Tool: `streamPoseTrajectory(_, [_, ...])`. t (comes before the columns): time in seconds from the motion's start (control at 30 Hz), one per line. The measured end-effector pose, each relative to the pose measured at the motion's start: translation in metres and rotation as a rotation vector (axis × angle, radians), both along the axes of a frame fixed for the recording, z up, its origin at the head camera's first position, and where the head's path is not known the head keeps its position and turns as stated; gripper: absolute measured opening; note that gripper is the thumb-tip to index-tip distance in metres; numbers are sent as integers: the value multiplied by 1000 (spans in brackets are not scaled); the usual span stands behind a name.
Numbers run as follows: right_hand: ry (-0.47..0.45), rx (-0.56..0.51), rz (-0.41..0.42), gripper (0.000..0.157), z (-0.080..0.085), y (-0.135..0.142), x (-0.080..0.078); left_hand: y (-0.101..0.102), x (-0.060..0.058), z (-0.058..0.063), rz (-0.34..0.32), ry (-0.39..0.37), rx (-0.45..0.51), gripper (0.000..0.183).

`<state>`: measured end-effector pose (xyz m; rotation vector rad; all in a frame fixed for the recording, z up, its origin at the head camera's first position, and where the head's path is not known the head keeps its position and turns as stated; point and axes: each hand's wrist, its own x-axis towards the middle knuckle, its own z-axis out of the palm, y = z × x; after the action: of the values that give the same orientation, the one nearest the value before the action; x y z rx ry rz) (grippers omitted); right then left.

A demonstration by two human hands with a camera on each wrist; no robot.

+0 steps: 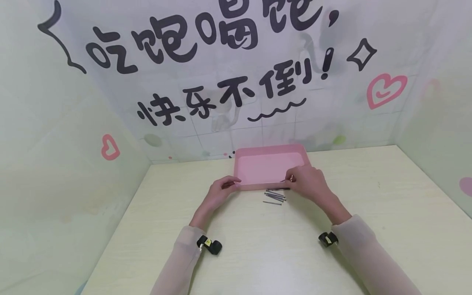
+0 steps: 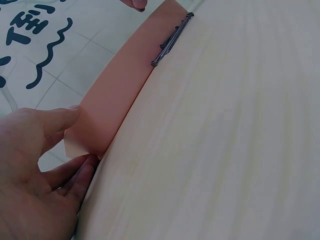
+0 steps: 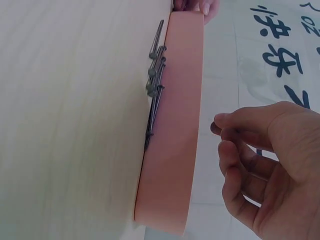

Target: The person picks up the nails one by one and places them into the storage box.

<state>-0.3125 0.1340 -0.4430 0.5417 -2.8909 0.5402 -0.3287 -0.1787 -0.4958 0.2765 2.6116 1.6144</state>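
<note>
A shallow pink tray [image 1: 271,186] lies at the back of the table. At its front left corner my left hand [image 1: 220,190] grips the wall, thumb at the rim and fingers low at the corner, as the left wrist view shows. Above the front right rim, my right hand [image 1: 307,182] pinches a small dark piece, seemingly a nail [image 3: 215,129], mostly hidden by the fingers. Several metal nails [image 1: 274,196] lie in a loose pile in front of the tray, close to its front wall. In the right wrist view the nails [image 3: 155,75] show their round heads.
The pale wood-grain table [image 1: 258,246] stretches out in front of the tray. Directly behind it rises a printed wall sheet [image 1: 206,135] with large dark characters, and more sheeting closes off the left and right sides. A small black camera sits at each wrist.
</note>
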Motion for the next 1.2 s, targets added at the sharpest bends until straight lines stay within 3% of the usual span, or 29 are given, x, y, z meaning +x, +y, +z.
streamPoseTrajectory(0.27, [-52,23,157,8,-5,-17,7,0,-2,-2,-5,7,4,23])
streamPoseTrajectory(0.57, [-138,87,200,12,-13,-26,11,1,-3,-2,-3,8,-5,23])
streamPoseTrajectory(1.2, [-194,89,222,17,-17,-27,11,-1,-1,-1,-3,-4,6,24])
